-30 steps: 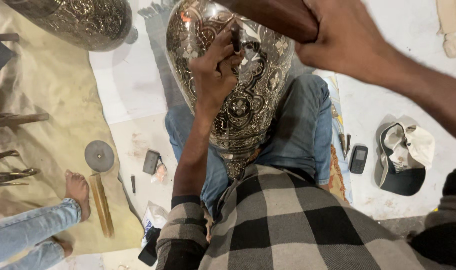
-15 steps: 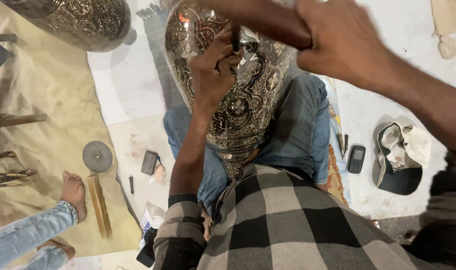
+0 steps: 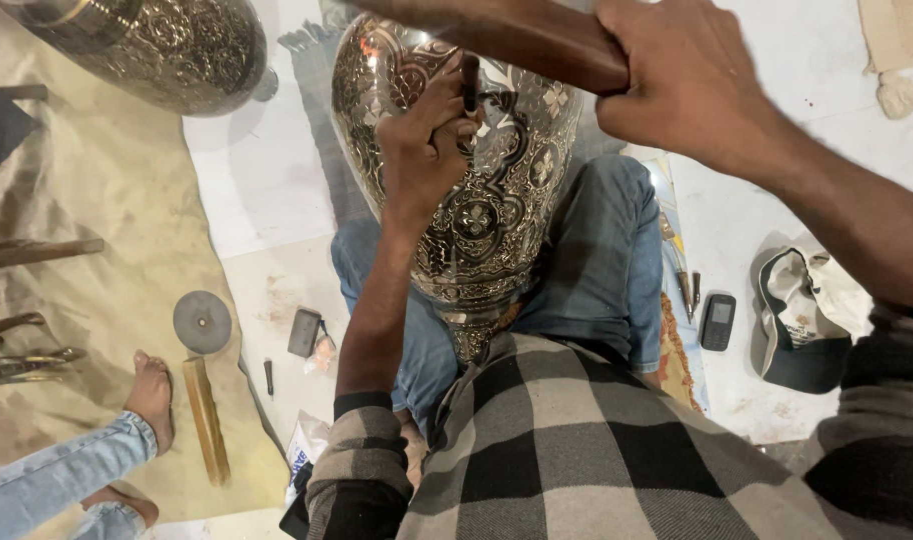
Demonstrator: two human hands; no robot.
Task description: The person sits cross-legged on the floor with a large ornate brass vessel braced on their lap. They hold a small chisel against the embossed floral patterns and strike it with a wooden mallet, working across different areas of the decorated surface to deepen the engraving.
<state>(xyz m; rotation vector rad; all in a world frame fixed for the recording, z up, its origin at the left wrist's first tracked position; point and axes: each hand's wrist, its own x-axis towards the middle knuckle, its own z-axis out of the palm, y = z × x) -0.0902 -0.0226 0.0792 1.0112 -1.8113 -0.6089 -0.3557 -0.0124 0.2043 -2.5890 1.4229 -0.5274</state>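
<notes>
A large engraved metal vase [image 3: 497, 215] lies across my lap, its narrow foot toward my stomach. My left hand [image 3: 427, 145] rests on its belly, fingers closed on a thin dark chisel [image 3: 470, 82] whose tip meets the metal. My right hand [image 3: 677, 80] is raised above the vase, gripping a brown wooden mallet handle [image 3: 522, 40] that runs off to the upper left. The mallet's head is out of view.
A second engraved vase [image 3: 147, 45] lies at the top left on a tan cloth [image 3: 87, 230]. Another person's bare foot [image 3: 152, 395] and jeans leg are at bottom left, beside a wooden stick [image 3: 207, 420] and grey disc [image 3: 202, 322]. A phone [image 3: 718, 322] and cap [image 3: 802, 315] lie at right.
My right hand with the mallet handle has shifted slightly rightward and down over the vase. My left hand keeps the chisel at nearly the same spot.
</notes>
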